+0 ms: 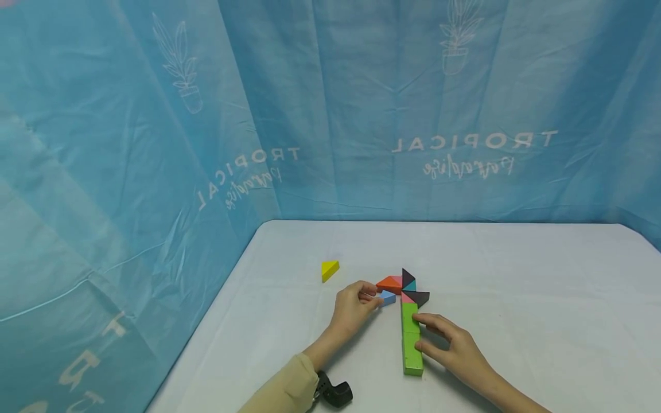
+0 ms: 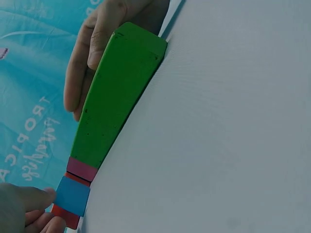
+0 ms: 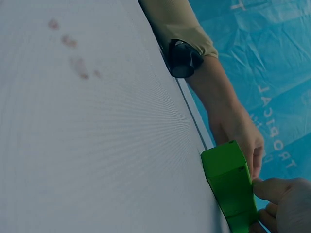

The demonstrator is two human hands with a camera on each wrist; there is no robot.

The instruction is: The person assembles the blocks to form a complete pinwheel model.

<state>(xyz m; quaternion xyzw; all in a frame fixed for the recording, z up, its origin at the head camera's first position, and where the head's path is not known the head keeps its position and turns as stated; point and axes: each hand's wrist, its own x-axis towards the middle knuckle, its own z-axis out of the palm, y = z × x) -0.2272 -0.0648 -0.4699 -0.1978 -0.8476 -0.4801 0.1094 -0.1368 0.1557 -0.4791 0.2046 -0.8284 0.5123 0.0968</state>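
Observation:
A light blue triangular block (image 1: 388, 298) is pinched at its left end by the fingertips of my left hand (image 1: 351, 310), close to the table. Right beside it lies a cluster of small blocks: orange (image 1: 389, 285), pink (image 1: 405, 298), teal (image 1: 411, 285) and two black triangles (image 1: 420, 297). Two green blocks (image 1: 412, 350) run end to end from the cluster toward me. Along their right side, my right hand (image 1: 459, 347) touches them with thumb and fingertips spread apart. In the left wrist view, the blue block (image 2: 73, 195) overlaps the red-orange one.
A yellow triangular block (image 1: 329, 270) lies apart at the back left of the white table (image 1: 542, 321). Blue printed curtains (image 1: 351, 115) hang behind and to the left. My left wrist wears a black device (image 1: 335, 394).

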